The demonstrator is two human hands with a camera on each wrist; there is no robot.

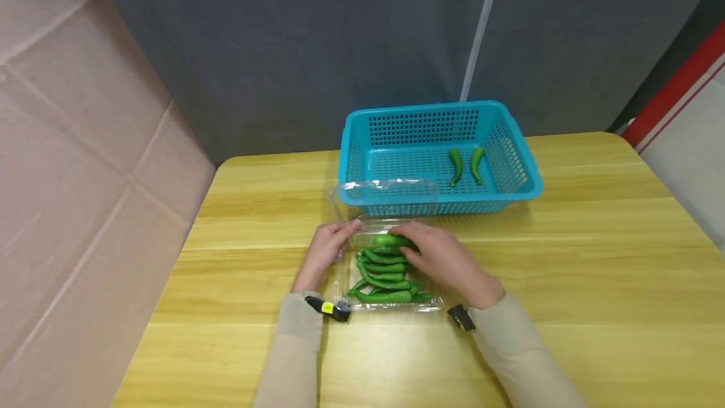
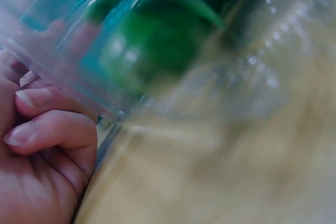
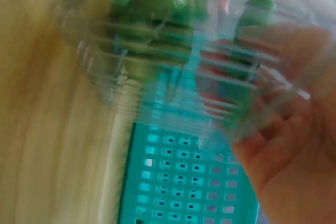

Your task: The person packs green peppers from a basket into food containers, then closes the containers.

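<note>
A clear plastic clamshell box (image 1: 347, 305) lies with its lid (image 1: 385, 186) raised back toward the blue basket. Several long green peppers (image 1: 385, 282) are stacked across its base. At the box's far left corner, my left hand (image 1: 327, 247) pinches the plastic between thumb and fingers; its lower fingers are curled in the left wrist view. My right hand (image 1: 444, 258) reaches in from the right and grips a green pepper (image 1: 389, 240) at the far end of the pile. Through the blurred plastic in the right wrist view, that pepper (image 3: 255, 13) shows along the fingers.
The blue perforated basket (image 1: 493, 196) stands behind the box, overlapped by the lid. Two green peppers (image 1: 455, 167) lie apart in its right half. Wooden tabletop (image 1: 600, 257) extends to both sides, with a dark panel (image 1: 306, 55) behind and a pale wall (image 1: 73, 162) at left.
</note>
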